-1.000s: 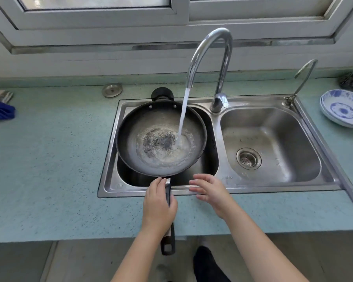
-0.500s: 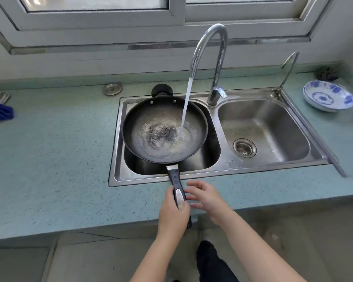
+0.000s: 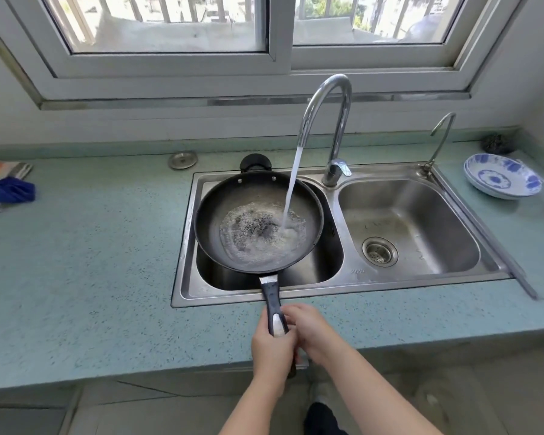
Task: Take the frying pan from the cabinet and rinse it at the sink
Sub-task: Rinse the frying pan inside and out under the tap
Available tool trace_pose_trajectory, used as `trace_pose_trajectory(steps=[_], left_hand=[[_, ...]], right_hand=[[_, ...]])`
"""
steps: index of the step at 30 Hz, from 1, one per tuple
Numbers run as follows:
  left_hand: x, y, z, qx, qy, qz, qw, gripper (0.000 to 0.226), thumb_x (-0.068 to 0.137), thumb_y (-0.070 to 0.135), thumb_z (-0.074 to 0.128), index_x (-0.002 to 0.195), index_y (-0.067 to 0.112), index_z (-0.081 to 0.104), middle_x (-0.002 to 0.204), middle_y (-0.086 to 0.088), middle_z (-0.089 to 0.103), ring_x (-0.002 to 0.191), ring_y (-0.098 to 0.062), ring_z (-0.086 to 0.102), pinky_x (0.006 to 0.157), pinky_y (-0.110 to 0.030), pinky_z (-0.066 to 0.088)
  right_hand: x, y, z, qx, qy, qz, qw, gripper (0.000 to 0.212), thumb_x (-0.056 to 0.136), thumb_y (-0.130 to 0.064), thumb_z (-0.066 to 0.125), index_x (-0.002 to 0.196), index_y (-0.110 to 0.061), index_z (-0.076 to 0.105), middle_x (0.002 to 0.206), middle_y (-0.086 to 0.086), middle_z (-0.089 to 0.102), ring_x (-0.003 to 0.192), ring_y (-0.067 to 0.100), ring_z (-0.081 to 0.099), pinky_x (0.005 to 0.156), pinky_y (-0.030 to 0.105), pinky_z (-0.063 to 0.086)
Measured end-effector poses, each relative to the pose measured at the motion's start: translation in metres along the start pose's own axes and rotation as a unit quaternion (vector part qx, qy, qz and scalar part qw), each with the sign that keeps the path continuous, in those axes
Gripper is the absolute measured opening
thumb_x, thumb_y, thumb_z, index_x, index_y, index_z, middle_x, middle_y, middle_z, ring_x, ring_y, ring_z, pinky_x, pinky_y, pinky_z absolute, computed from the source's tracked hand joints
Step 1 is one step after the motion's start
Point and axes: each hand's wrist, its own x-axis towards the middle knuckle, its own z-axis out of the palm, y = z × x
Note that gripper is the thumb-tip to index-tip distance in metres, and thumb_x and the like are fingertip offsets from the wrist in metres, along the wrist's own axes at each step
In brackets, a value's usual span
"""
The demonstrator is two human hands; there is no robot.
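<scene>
A black frying pan hangs level over the left basin of the steel double sink. Water runs from the curved tap into the pan and foams over a dark patch at its middle. The pan's black handle points toward me across the sink's front rim. My left hand is wrapped around the handle's near end. My right hand is closed against the handle from the right, touching my left hand.
The right basin has a drain strainer. A small second tap stands at the sink's back right. Blue-and-white bowls and a scrubber sit on the right counter. A blue cloth lies far left, a metal disc behind the sink.
My right hand moved from beside the handle onto it, joining my left hand. The view has tilted up and back from the sink. Water keeps filling the pan.
</scene>
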Motion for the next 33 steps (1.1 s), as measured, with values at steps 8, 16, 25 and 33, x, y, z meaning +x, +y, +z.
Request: trace_pose_trajectory(steps=[8, 16, 25, 33], left_hand=[[0.0, 0.003, -0.007, -0.051, -0.045, -0.021, 0.997, 0.044, 0.078, -0.009, 0.054, 0.098, 0.03, 0.062, 0.044, -0.001, 0.048, 0.029, -0.014, 0.039, 0.033, -0.019, 0.036], [0.001, 0.01, -0.015, -0.072, -0.079, -0.025, 0.994, 0.042, 0.078, -0.011, 0.05, 0.102, 0.022, 0.061, 0.042, -0.006, 0.044, 0.029, -0.017, 0.037, 0.034, -0.019, 0.033], [-0.005, 0.006, -0.027, -0.088, -0.107, -0.019, 0.99, 0.052, 0.079, -0.012, 0.051, 0.118, 0.022, 0.055, 0.042, -0.005, 0.042, 0.029, -0.014, 0.036, 0.03, -0.018, 0.033], [-0.02, -0.013, -0.021, -0.116, -0.144, -0.051, 0.981, 0.064, 0.056, 0.002, 0.049, 0.119, 0.006, 0.051, 0.038, -0.01, 0.039, 0.022, -0.016, 0.034, 0.028, -0.014, 0.029]], right_hand=[[0.002, -0.004, 0.0, -0.013, -0.017, -0.003, 1.0, 0.014, 0.093, -0.013, 0.049, 0.096, -0.006, 0.06, 0.071, 0.01, 0.059, 0.045, 0.013, 0.056, 0.031, 0.017, 0.035], [0.004, -0.013, 0.004, 0.026, -0.049, -0.026, 0.998, 0.011, 0.092, -0.015, 0.054, 0.09, -0.007, 0.06, 0.077, 0.013, 0.063, 0.06, 0.021, 0.061, 0.044, 0.021, 0.044], [0.009, -0.004, 0.012, 0.056, -0.04, -0.031, 0.997, 0.013, 0.089, -0.008, 0.058, 0.097, 0.001, 0.059, 0.078, 0.015, 0.064, 0.061, 0.023, 0.064, 0.058, 0.03, 0.05], [-0.005, 0.014, -0.001, 0.039, -0.003, -0.031, 0.999, 0.011, 0.086, -0.005, 0.062, 0.096, -0.001, 0.058, 0.078, 0.009, 0.063, 0.063, 0.02, 0.065, 0.058, 0.027, 0.055]])
